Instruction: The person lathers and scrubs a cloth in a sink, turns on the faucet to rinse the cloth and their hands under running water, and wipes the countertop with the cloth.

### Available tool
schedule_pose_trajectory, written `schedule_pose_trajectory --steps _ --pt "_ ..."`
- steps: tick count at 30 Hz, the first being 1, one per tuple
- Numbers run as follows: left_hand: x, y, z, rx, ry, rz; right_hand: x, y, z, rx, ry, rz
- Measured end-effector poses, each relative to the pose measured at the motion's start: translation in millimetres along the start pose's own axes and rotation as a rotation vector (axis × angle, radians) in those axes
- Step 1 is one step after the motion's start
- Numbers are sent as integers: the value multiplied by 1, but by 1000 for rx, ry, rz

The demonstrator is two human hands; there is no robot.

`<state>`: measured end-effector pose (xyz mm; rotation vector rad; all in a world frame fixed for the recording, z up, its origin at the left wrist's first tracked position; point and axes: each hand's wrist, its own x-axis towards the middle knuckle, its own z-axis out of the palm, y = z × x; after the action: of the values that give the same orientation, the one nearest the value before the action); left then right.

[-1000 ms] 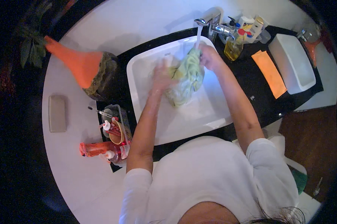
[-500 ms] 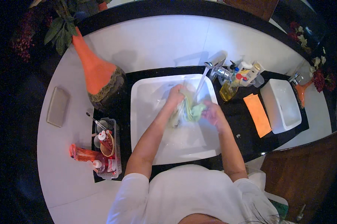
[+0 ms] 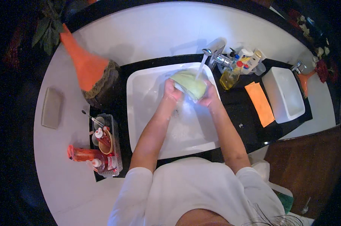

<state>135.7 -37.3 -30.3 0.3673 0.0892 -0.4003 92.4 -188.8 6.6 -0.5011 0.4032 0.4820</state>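
Note:
A wet pale green cloth [image 3: 191,83] is stretched between my hands over the white sink [image 3: 140,109]. My left hand [image 3: 172,92] grips its left side, and my right hand [image 3: 209,96] has hold of the right side; some fingers are hidden under the fabric. Water runs from the chrome faucet [image 3: 218,59] onto the upper part of the cloth. The drain lies below my left hand, near the basin's middle.
Right of the sink stand a bottle of yellow liquid [image 3: 229,78], several other bottles, a folded orange cloth [image 3: 260,104] and a white rectangular container [image 3: 283,94]. On the left are an orange vase [image 3: 85,69] and a basket of toiletries [image 3: 115,141].
The cloth was bunched and hanging between my hands beside the stream. Now it is spread out under the running water, raised toward the far side, with my hands closer together.

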Motion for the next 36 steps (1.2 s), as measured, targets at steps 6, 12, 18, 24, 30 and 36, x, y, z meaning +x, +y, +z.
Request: schedule_pose_trajectory --steps 6,12,18,24,30,36 --pt "-5 -34 -37 -92 -56 -113 5 5 23 131 -71 -75" --pt "-16 -28 15 -191 -30 11 -5 9 6 56 -64 -236" --pt "17 -10 -2 146 -82 9 -21 33 -6 -247 227 50" --pt "-9 -44 26 204 -216 -64 -8 5 -28 78 -234 16" --pt "-12 -27 -10 -280 -146 -333 0 34 6 -505 153 -678" --pt "-16 -22 0 -278 -224 -580 -10 55 20 -1308 125 -1264"
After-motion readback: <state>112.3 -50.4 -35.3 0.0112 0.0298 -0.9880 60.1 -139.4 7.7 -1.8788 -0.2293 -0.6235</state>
